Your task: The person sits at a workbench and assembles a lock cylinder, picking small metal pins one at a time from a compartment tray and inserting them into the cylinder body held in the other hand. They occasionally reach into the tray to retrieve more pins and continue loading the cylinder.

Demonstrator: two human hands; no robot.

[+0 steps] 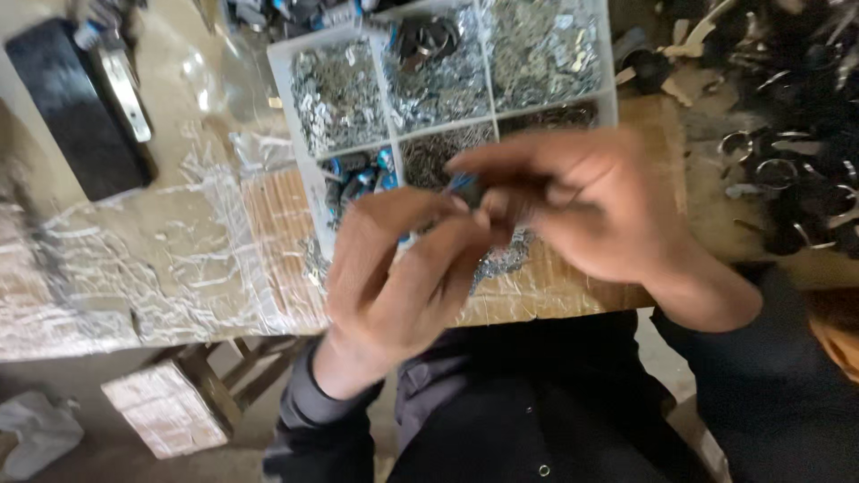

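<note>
My left hand [394,277] and my right hand [582,201] meet in front of me, fingertips pinched together on a small dark and blue part [467,185], mostly hidden by the fingers and blurred. Just behind the hands lies a white compartment tray [286,63] with several sections of small silver metal pieces, dark rings and blue-capped parts [358,174]. Both hands hover above the tray's near edge and the table's front edge.
The table [134,259] is covered in crinkled clear plastic wrap. A black flat device [76,112] lies at the far left. A heap of dark parts with metal rings [787,161] sits at the right. A wooden stool [192,394] stands below the table.
</note>
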